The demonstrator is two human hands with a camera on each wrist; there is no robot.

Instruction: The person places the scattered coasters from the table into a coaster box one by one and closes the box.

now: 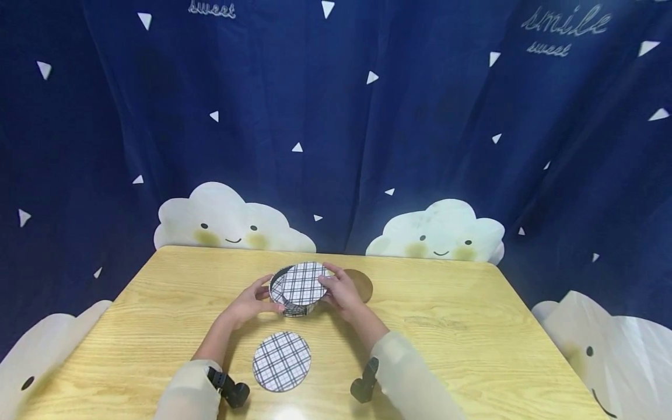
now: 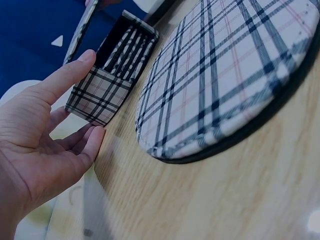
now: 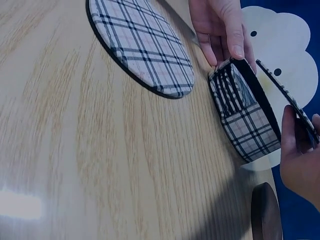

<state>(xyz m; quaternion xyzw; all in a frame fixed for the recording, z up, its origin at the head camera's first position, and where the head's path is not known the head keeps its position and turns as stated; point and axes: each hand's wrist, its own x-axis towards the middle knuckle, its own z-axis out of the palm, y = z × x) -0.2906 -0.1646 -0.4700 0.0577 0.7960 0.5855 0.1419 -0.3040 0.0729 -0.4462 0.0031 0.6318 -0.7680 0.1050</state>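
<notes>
My left hand (image 1: 245,307) holds the side of a round plaid coaster holder (image 2: 97,95), thumb at its rim and fingers along the wall. Several plaid coasters (image 2: 131,52) stand stacked inside, visible through the cut-out in its side. With my right hand (image 1: 343,294) I pinch one round plaid coaster (image 1: 304,283) by its right edge, tilted over the holder's opening. In the head view this coaster covers much of the holder. Closer to me, a large plaid disc (image 1: 282,361) with a dark underside lies flat on the table.
A brown round disc (image 1: 364,286) lies on the wooden table (image 1: 451,344) just beyond my right hand. Behind the table's far edge hangs a blue curtain (image 1: 336,116) with white clouds. Each wrist carries a small black camera (image 1: 236,394).
</notes>
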